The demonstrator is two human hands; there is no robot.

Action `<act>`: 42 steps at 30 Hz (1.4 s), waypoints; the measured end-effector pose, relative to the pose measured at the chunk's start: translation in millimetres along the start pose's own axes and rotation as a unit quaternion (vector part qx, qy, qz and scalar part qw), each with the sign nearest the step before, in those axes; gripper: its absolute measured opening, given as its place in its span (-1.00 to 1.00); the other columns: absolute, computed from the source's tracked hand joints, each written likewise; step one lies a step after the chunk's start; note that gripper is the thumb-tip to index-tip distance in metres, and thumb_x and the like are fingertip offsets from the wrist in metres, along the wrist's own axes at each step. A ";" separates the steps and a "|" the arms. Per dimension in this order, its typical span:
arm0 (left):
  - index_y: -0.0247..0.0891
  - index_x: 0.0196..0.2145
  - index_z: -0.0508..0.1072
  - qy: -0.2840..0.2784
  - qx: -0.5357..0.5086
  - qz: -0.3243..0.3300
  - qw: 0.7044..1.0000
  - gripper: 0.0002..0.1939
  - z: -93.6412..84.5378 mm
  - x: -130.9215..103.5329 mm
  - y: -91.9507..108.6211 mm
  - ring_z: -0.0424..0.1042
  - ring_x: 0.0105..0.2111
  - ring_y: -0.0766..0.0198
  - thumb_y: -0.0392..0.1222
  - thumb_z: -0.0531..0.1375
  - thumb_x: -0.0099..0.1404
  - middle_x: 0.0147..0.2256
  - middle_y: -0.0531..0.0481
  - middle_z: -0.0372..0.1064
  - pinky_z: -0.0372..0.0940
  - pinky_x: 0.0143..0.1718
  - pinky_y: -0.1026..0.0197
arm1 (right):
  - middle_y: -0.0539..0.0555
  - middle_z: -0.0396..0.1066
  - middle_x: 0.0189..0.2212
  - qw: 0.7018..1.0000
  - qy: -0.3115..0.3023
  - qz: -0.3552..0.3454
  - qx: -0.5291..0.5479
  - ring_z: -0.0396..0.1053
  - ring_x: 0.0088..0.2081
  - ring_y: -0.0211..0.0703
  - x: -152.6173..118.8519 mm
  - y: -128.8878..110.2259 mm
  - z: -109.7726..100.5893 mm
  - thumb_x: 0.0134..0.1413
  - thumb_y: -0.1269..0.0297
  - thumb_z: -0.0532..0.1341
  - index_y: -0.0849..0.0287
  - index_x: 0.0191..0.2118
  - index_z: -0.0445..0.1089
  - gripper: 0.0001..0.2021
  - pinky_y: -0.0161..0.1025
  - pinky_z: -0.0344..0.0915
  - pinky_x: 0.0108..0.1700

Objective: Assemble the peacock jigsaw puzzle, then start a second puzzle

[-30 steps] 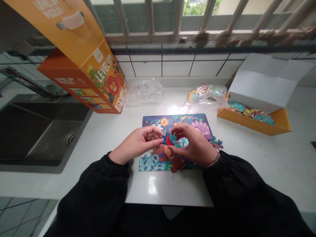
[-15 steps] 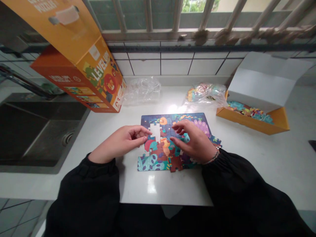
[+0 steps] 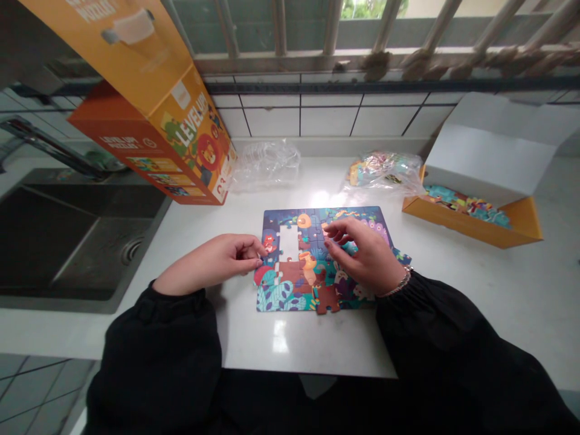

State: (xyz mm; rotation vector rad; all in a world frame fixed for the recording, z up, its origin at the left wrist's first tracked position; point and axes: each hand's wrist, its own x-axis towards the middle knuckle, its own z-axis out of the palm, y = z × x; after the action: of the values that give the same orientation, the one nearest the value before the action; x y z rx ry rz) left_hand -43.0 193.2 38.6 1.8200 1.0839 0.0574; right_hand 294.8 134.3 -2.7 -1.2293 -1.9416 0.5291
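Observation:
A jigsaw puzzle with a night forest picture lies on the white counter, with a white gap left of its middle. My left hand is at the puzzle's left edge, fingers loosely curled and thumb apart, nothing visible between them. Just below its fingertips sits a red mushroom piece, jutting slightly past the edge. Over the right half hovers my right hand, thumb and index finger a little apart with no piece seen in them. It hides part of the picture. A brown piece overlaps the bottom edge.
A loose dark piece lies at the puzzle's right edge. Behind are a clear plastic wrapper and a bag of pieces. An open yellow box stands right, a tall orange puzzle box left, beside a sink.
My left hand has drawn back leftward from the puzzle, uncovering its left edge. The red mushroom piece has shifted down and left. My right hand stays over the puzzle; the view has moved slightly.

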 end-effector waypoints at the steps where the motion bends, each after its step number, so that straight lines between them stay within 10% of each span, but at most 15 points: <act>1: -0.21 -0.12 0.55 -0.001 -0.001 -0.004 1.000 -0.61 -0.1 0.2 -1.1 0.36 -0.44 0.30 0.17 0.30 0.38 -0.42 0.09 0.44 0.21 -0.39 0.28 | 0.11 0.54 -0.11 1.000 -0.001 -0.001 -0.001 0.52 -0.15 -0.05 0.1 0.1 -0.1 0.45 0.20 0.25 0.06 0.09 0.42 -0.81 -0.02 0.50 -0.07; 42: -0.20 -0.24 0.42 -0.012 -0.013 -0.003 1.000 -0.68 3.7 4.3 -0.7 0.43 -0.38 0.28 0.11 0.30 0.40 -0.35 0.06 0.49 0.31 -0.32 0.24 | 0.07 0.50 -0.16 0.999 -0.042 0.013 0.000 0.48 -0.14 -0.07 1.3 0.5 -1.2 0.42 0.24 0.23 0.07 0.03 0.45 -0.85 -0.06 0.42 -0.06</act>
State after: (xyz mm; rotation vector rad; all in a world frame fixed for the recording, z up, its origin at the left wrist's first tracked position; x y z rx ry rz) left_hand -39.2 193.6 34.5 1.7890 1.0675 0.0450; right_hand 295.7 135.6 -1.8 -1.2523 -1.9974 0.6032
